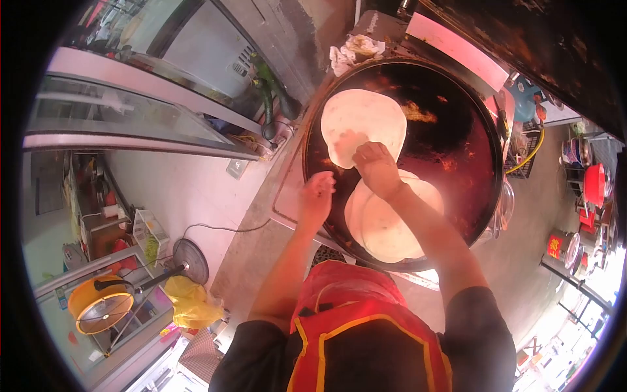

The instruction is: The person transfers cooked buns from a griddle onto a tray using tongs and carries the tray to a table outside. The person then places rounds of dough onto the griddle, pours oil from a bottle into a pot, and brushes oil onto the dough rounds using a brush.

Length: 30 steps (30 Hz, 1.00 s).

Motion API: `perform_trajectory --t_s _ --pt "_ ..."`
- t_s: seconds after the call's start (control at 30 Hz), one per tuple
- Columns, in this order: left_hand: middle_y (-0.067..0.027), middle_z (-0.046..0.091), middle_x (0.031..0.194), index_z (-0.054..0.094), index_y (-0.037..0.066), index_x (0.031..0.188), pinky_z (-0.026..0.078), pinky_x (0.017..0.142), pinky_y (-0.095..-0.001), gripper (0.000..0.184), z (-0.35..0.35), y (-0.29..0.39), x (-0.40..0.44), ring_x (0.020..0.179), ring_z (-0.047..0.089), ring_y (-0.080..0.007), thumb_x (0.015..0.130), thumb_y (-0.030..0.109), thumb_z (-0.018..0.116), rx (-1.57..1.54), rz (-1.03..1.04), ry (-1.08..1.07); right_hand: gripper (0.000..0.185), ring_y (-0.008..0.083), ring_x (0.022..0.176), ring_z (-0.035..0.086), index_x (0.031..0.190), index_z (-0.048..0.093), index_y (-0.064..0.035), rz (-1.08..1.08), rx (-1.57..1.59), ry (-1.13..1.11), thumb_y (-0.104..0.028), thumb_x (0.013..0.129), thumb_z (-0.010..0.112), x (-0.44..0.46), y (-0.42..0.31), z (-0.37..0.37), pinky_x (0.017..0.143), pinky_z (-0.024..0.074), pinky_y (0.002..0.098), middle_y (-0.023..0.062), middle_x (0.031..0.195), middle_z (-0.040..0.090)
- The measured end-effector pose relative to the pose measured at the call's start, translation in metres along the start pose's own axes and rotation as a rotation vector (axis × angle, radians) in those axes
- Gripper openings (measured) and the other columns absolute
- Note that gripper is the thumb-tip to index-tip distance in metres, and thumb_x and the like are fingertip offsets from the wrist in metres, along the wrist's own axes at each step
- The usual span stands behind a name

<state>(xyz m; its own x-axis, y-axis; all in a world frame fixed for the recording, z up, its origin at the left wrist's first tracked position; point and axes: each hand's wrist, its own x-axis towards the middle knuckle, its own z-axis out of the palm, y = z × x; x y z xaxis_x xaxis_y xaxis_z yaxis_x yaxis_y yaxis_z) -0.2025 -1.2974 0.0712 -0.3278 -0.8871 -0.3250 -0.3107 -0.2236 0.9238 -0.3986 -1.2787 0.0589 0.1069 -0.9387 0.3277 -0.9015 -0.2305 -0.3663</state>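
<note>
Black metal, round and rimmed: we record a wide pan [467, 219] with pale dough sheets on its dark, stained surface. We see one dough sheet [359, 121] lying flat at the far left part of the pan, a shadow across its lower half. Nearer the body lie further dough rounds [392, 228], overlapping, partly covered from our view by the right forearm.

Hands: the right hand [377, 166] is at the near edge of the far sheet, its fingers drawn together and bent downward; we cannot tell whether they pinch the dough. The left hand [318, 191] is near the pan's left rim, fingers partly curled and blurred; we cannot tell how far they are spread.

Surroundings: we note a crumpled whitish cloth [356, 53] beyond the far rim, a red apron [349, 287] with yellow trim on the wearer, and a yellow bag [191, 306] at lower left.
</note>
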Motion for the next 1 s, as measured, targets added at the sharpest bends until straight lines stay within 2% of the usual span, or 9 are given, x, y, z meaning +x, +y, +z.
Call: perform_trajectory --t_s 0.1,0.17,0.23,0.43,0.57,0.6,0.7,0.73,1.0 --pt "-0.0170 0.060 0.106 0.049 -0.003 0.118 0.051 0.076 -0.0322 0.046 0.029 0.016 0.009 0.091 0.061 -0.0224 0.091 0.033 0.054 -0.539 -0.434 -0.153 0.011 0.0269 0.086 0.058 0.088 0.062 -0.0051 0.440 0.391 0.083 -0.010 0.080 0.055 0.003 -0.006 -0.010 0.077 0.0454 0.0377 0.0099 0.085 0.061" --pt "-0.0211 0.053 0.118 0.041 -0.006 0.123 0.047 0.089 -0.0339 0.058 0.045 0.021 0.030 0.104 0.057 -0.0263 0.088 0.039 0.056 -0.756 -0.472 -0.050 0.013 0.0253 0.079 0.063 0.093 0.064 -0.0042 0.581 0.656 0.153 -0.011 0.083 0.058 0.002 0.005 -0.003 0.071 0.0488 0.0330 0.0121 0.083 0.065" --pt "-0.0196 0.058 0.108 0.047 -0.006 0.116 0.049 0.082 -0.0337 0.049 0.052 0.033 0.054 0.098 0.059 -0.0249 0.088 0.033 0.059 -0.896 -0.431 0.087 0.013 0.0231 0.080 0.064 0.094 0.064 -0.0046 0.618 0.651 0.130 -0.008 0.083 0.059 0.004 0.000 -0.018 0.071 0.0490 0.0302 0.0122 0.085 0.066" --pt "-0.0148 0.065 0.087 0.058 -0.005 0.101 0.050 0.076 -0.0368 0.029 0.022 0.039 0.066 0.087 0.063 -0.0291 0.085 0.019 0.058 0.071 0.036 0.123 0.025 0.0295 0.090 0.062 0.102 0.062 -0.0029 0.211 0.383 0.161 -0.004 0.077 0.065 -0.011 -0.020 -0.008 0.078 0.0499 0.0348 0.0145 0.098 0.064" --pt "-0.0201 0.056 0.113 0.050 -0.002 0.116 0.044 0.085 -0.0436 0.035 0.006 0.025 0.032 0.104 0.054 -0.0349 0.083 0.010 0.052 0.665 0.487 0.319 0.042 0.0339 0.116 0.046 0.122 0.049 -0.0019 0.202 0.238 0.049 -0.007 0.081 0.058 -0.018 -0.006 -0.002 0.097 0.0389 0.0394 0.0182 0.123 0.051" --pt "-0.0221 0.046 0.127 0.042 -0.003 0.123 0.039 0.095 -0.0436 0.045 0.011 0.034 0.027 0.118 0.045 -0.0352 0.081 0.008 0.052 0.671 0.371 0.178 0.044 0.0351 0.119 0.043 0.125 0.046 -0.0022 0.252 0.167 0.091 -0.009 0.083 0.056 -0.010 0.000 -0.006 0.099 0.0364 0.0399 0.0190 0.127 0.047" --pt "-0.0227 0.044 0.128 0.040 -0.004 0.126 0.031 0.103 -0.0421 0.050 0.039 0.026 0.047 0.122 0.039 -0.0354 0.080 0.010 0.054 0.931 0.695 0.158 0.057 0.0372 0.130 0.028 0.139 0.027 -0.0063 0.276 0.000 0.039 -0.019 0.089 0.049 0.013 0.024 0.001 0.106 0.0248 0.0454 0.0189 0.141 0.029" --pt "-0.0241 0.035 0.136 0.035 -0.006 0.130 0.021 0.109 -0.0419 0.057 0.047 0.020 0.061 0.130 0.029 -0.0354 0.081 0.016 0.055 1.097 0.621 0.079 0.058 0.0370 0.131 0.027 0.140 0.024 -0.0071 0.276 -0.047 0.012 -0.022 0.090 0.048 0.022 0.026 0.006 0.107 0.0232 0.0469 0.0181 0.143 0.027" --pt "-0.0244 0.022 0.143 0.026 -0.006 0.136 0.014 0.111 -0.0429 0.075 0.040 0.002 0.094 0.136 0.018 -0.0349 0.081 0.036 0.057 1.052 0.677 0.018 0.060 0.0312 0.133 0.024 0.141 0.025 -0.0150 0.274 -0.217 0.043 -0.040 0.090 0.044 0.048 0.046 0.044 0.107 0.0165 0.0515 0.0136 0.145 0.024"
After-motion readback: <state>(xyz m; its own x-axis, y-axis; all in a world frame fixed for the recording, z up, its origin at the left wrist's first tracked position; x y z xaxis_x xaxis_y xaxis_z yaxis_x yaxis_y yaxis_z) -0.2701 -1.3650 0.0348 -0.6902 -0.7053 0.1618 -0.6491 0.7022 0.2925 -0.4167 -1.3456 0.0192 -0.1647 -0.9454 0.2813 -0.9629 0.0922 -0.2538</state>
